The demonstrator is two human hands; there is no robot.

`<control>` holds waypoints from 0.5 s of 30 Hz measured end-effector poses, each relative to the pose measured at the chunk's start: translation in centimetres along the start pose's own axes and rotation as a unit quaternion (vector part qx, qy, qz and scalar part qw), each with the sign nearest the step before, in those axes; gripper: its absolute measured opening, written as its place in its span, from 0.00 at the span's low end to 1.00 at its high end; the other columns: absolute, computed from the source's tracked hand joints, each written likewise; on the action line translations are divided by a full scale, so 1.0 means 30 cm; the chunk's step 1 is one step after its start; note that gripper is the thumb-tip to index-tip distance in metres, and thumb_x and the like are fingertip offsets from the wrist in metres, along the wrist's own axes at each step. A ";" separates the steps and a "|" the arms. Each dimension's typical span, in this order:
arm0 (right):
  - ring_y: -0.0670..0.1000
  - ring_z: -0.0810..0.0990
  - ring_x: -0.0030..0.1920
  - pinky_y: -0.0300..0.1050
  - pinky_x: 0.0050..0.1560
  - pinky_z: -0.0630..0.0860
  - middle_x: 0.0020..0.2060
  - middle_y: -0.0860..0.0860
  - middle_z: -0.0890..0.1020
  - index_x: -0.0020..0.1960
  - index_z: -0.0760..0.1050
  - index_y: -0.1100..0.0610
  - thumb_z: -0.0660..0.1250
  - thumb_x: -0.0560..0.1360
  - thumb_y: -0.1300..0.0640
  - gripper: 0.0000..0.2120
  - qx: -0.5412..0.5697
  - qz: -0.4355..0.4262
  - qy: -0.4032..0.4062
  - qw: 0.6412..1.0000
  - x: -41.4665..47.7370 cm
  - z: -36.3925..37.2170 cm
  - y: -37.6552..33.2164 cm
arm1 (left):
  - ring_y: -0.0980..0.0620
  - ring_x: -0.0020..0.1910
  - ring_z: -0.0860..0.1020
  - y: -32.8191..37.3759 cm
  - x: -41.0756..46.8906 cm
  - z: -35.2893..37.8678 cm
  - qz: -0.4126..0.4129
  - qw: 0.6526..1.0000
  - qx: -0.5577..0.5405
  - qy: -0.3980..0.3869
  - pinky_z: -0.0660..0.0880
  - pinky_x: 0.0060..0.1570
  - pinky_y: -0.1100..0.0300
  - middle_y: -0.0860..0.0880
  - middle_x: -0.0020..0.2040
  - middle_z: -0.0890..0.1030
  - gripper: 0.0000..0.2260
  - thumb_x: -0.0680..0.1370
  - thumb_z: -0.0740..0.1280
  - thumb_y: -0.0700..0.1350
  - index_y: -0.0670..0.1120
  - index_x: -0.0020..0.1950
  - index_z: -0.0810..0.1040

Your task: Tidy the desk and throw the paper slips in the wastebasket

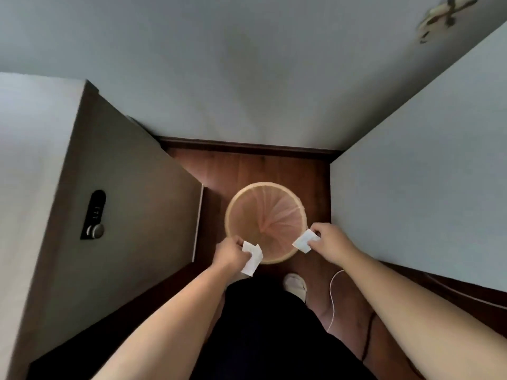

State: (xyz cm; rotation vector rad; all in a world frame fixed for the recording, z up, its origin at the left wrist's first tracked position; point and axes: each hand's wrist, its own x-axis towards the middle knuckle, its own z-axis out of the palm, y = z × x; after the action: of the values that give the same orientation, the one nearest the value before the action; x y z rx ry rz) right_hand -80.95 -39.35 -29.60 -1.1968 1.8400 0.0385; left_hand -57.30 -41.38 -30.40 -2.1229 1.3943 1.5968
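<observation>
A round wastebasket with a pale rim and a pink liner stands on the wooden floor in front of me. My left hand is shut on white paper slips at the basket's near left rim. My right hand pinches another white paper slip over the basket's near right rim. Both slips hang at the edge of the opening.
A door with a black lock panel stands open on the left. A pale wall or cabinet side closes the right. A white cable and a dark cable lie on the floor beside my slippered foot.
</observation>
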 end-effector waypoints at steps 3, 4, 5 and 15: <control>0.55 0.79 0.44 0.42 0.38 0.70 0.48 0.57 0.83 0.51 0.79 0.58 0.65 0.70 0.62 0.11 0.001 0.004 0.008 1.000 0.091 0.088 0.006 | 0.51 0.44 0.77 -0.029 0.085 0.050 -0.010 1.000 0.000 0.001 0.69 0.42 0.63 0.49 0.42 0.79 0.08 0.71 0.70 0.42 0.45 0.50 0.79; 0.57 0.80 0.46 0.43 0.40 0.72 0.49 0.58 0.83 0.51 0.79 0.58 0.65 0.70 0.62 0.11 0.003 0.010 0.016 1.000 0.116 0.109 0.004 | 0.51 0.44 0.77 -0.032 0.108 0.059 -0.010 1.000 -0.004 0.004 0.69 0.43 0.63 0.49 0.43 0.80 0.09 0.71 0.70 0.42 0.45 0.50 0.79; 0.58 0.80 0.47 0.43 0.41 0.73 0.49 0.58 0.83 0.51 0.79 0.57 0.65 0.70 0.62 0.11 0.002 0.015 0.023 1.000 0.135 0.125 0.000 | 0.51 0.45 0.77 -0.031 0.129 0.065 -0.007 1.000 -0.011 0.013 0.69 0.43 0.64 0.47 0.45 0.82 0.09 0.71 0.69 0.42 0.45 0.51 0.79; 0.55 0.79 0.49 0.42 0.49 0.72 0.52 0.55 0.79 0.53 0.76 0.56 0.73 0.67 0.61 0.15 -0.048 -0.031 0.033 0.998 0.136 0.094 -0.024 | 0.43 0.63 0.74 0.032 0.117 0.002 0.003 1.000 -0.015 -0.026 0.71 0.61 0.54 0.42 0.64 0.76 0.33 0.73 0.71 0.49 0.44 0.73 0.60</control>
State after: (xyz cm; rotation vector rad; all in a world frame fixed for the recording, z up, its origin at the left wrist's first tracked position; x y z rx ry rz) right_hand -79.00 -41.32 -33.78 -1.3361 1.8742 0.0534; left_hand -58.02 -43.92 -32.90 -2.0797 1.3717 1.6720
